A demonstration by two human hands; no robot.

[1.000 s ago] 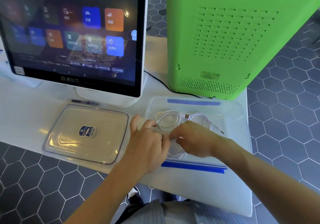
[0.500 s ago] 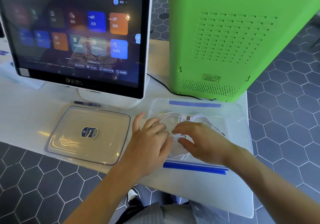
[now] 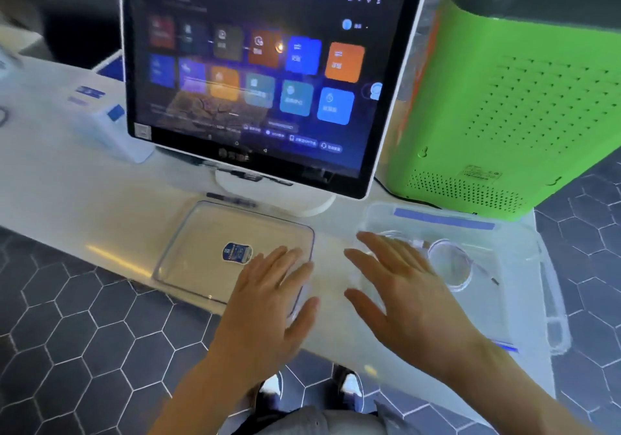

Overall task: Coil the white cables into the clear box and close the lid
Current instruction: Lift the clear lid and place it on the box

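Observation:
The clear box sits on the white counter at the right, with blue tape strips on its far and near rims. Coiled white cables lie inside it. The clear lid, with a blue sticker, lies flat on the counter to the left of the box. My left hand hovers over the lid's right edge, fingers spread and holding nothing. My right hand is spread over the left side of the box, also holding nothing, and hides part of the cables.
A touchscreen terminal stands on its white base just behind the lid. A big green machine stands behind the box, with a black cord running along the counter. The counter's near edge drops to a dark hexagon-tiled floor.
Both hands have let go of the cables and opened flat. My left hand has moved left over the lid's edge. The view has swung left and is blurred.

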